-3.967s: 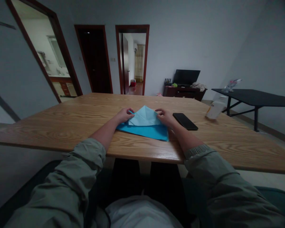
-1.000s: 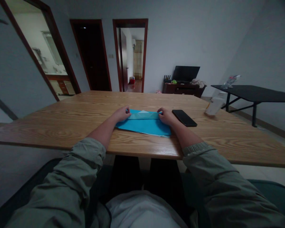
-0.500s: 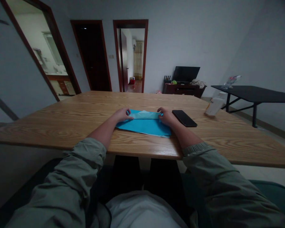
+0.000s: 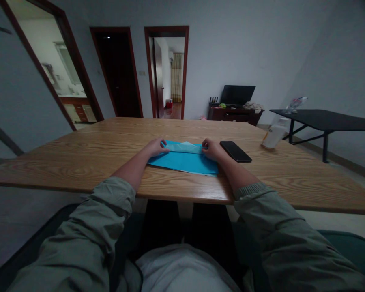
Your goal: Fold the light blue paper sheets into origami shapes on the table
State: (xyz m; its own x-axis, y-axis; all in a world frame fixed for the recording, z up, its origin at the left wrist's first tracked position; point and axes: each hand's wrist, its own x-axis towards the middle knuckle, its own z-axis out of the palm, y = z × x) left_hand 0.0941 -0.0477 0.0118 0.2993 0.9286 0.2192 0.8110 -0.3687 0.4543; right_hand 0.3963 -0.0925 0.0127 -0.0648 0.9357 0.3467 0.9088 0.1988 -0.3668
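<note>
A sheet of bright blue paper (image 4: pixel 185 161) lies on the wooden table in front of me, its far edge folded over into a paler strip. A small pale point sticks up behind the middle of that strip. At the strip's left end my left hand (image 4: pixel 155 147) pinches the fold between thumb and fingers. My right hand (image 4: pixel 212 149) grips the other end the same way, its fingertips partly hiding the corner. Just right of that hand rests a black phone (image 4: pixel 235 151).
The wooden table (image 4: pixel 115 138) spans the view, with its near edge above my lap. A whitish translucent container (image 4: pixel 273 136) stands at the right. Beyond it is a black folding table (image 4: pixel 325 118). A dark screen (image 4: pixel 238 95) sits on a cabinet at the far wall.
My right hand has shifted very slightly left along the folded strip. The left hand and the paper look almost the same.
</note>
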